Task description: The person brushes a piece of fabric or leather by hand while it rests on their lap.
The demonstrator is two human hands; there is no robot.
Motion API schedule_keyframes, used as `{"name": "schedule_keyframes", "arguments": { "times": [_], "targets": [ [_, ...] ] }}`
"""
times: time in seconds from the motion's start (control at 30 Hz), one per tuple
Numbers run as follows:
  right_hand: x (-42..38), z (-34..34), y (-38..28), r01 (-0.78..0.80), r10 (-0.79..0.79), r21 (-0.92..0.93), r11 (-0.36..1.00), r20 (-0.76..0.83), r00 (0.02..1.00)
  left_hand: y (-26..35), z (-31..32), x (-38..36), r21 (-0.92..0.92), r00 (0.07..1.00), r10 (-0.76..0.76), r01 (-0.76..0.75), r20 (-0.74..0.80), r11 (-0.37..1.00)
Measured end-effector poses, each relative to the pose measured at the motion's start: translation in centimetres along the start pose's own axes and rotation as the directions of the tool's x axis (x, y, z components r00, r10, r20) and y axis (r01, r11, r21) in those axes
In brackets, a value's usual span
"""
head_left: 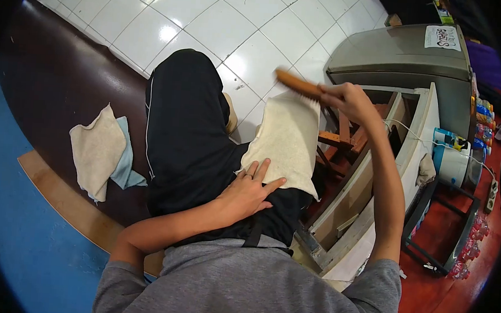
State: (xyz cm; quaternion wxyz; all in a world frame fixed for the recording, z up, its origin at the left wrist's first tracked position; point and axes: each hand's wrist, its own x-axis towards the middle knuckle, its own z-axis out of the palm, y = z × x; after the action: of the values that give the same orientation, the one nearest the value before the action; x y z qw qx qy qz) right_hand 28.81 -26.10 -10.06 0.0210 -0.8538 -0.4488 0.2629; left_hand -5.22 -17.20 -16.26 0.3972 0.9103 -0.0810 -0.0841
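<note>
A cream cloth [289,139] lies spread over my right thigh, its far end hanging at the knee. My left hand [249,189] rests on the cloth's near edge with fingers spread, a ring on one finger. Above the far right corner of the cloth, my right hand [350,100] is closed around the end of a wooden brush [295,83]. The brush is slightly blurred, its bristles facing down toward the cloth; whether they touch it I cannot tell.
To my left, a beige cloth [98,150] and a light blue cloth [125,159] lie on the dark brown seat [54,81]. At right stand a wooden frame [344,219], a grey cabinet [394,56], a black rack [444,226] and a power strip [491,196] with a white cable.
</note>
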Motion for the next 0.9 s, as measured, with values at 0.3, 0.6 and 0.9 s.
{"name": "schedule_keyframes", "arguments": {
  "times": [0.3, 0.6, 0.9],
  "targets": [
    [-4.7, 1.9, 2.4, -0.164, 0.12, 0.173, 0.971, 0.238, 0.964, -0.2, -0.1, 0.1, -0.037, 1.0, 0.024, -0.023, 0.018, 0.999],
    [-8.9, 1.6, 0.4, 0.021, -0.251, 0.587, 0.809, 0.314, 0.916, -0.2, 0.0, 0.4, -0.081, 0.998, 0.04, -0.035, 0.052, 0.996],
    [-8.1, 3.6, 3.0, -0.399, 0.377, 0.005, 0.917, -0.338, 0.862, -0.3, 0.4, 0.4, 0.009, 0.993, 0.098, -0.098, 0.07, 0.995]
  ]
}}
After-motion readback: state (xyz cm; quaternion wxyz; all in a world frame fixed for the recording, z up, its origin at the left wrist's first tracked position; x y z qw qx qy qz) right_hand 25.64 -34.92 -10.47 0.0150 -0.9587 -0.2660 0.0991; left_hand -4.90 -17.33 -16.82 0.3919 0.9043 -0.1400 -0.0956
